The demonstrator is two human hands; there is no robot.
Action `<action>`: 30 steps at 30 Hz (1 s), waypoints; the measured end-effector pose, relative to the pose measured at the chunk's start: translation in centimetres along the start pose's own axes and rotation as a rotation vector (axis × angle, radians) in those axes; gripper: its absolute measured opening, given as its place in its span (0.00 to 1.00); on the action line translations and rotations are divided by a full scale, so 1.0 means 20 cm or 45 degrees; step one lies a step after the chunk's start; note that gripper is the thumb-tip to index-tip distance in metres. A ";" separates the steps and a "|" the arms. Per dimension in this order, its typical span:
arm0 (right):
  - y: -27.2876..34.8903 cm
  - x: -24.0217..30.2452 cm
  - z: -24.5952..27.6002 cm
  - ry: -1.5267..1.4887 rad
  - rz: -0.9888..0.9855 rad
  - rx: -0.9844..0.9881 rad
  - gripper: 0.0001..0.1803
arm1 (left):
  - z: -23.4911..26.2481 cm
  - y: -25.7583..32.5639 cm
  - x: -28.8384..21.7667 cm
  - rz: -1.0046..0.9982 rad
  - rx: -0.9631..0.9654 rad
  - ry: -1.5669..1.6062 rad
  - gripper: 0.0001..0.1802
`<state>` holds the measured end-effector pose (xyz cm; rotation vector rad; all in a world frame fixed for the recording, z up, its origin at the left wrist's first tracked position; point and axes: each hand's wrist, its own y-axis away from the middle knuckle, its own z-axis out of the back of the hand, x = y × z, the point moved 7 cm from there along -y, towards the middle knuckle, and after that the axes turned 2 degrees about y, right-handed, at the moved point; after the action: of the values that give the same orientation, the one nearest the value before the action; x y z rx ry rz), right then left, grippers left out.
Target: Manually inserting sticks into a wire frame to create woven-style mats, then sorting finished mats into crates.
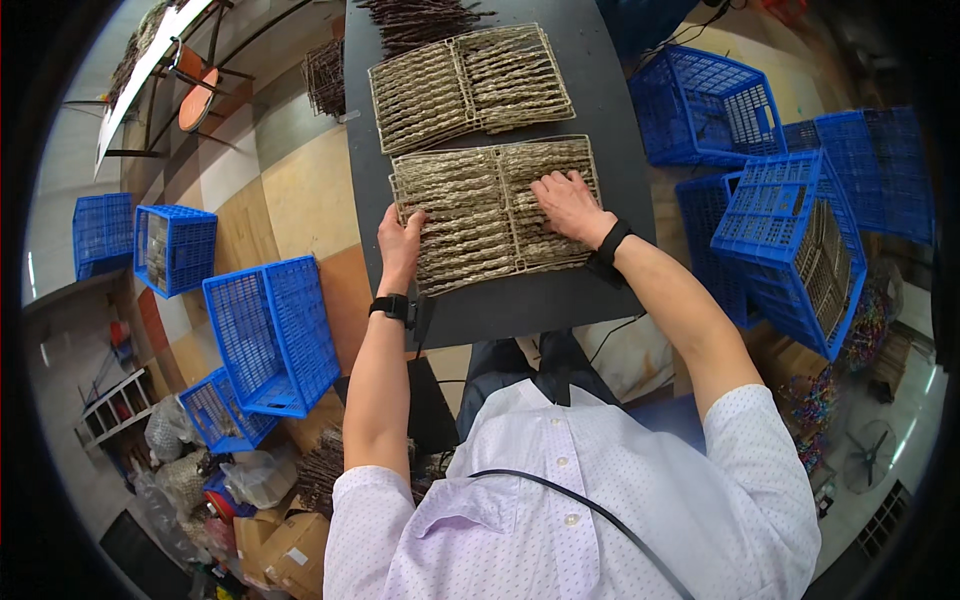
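A flat two-section woven panel [460, 220] of pale twisted strands in a thin frame lies on the dark table [500, 315] before me. At its left edge, my left hand [400, 240] is closed, with the thumb on top and the other fingers mostly hidden at the side. My right hand [572, 207] rests over the right section, its fingers bent and closed on the strands; their tips are partly hidden. Just beyond, a second woven panel [420, 95] of the same kind lies apart from the first. A bundle of dark brown twigs [415, 22] sits at the table's far end.
Blue plastic crates stand on both sides: a large one [275, 335] at left, another [705, 105] at far right. A tilted crate [790, 250] at right holds similar woven pieces. Cardboard boxes [285, 550] and bags lie at lower left. A black cable [590, 510] crosses my shirt.
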<state>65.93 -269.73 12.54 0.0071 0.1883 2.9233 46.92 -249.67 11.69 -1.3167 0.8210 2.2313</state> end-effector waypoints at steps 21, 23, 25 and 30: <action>0.03 -0.16 0.08 -0.513 0.126 -0.368 0.24 | -0.02 0.05 0.12 -0.051 -0.262 -0.130 0.17; 0.06 -0.20 0.12 -0.618 0.091 -0.494 0.23 | -0.02 0.06 0.10 -0.102 -0.300 -0.117 0.18; 0.10 -0.35 0.07 -1.013 -0.328 -0.505 0.19 | -0.03 0.06 0.13 0.019 -0.249 -0.187 0.19; 0.32 -0.72 -0.17 -2.098 -1.158 -1.218 0.08 | -0.03 0.07 0.11 -0.098 -0.323 -0.236 0.20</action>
<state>78.51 -279.45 10.03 1.4943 -1.0564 1.1594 45.46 -251.02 9.79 -1.2016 0.4252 2.4109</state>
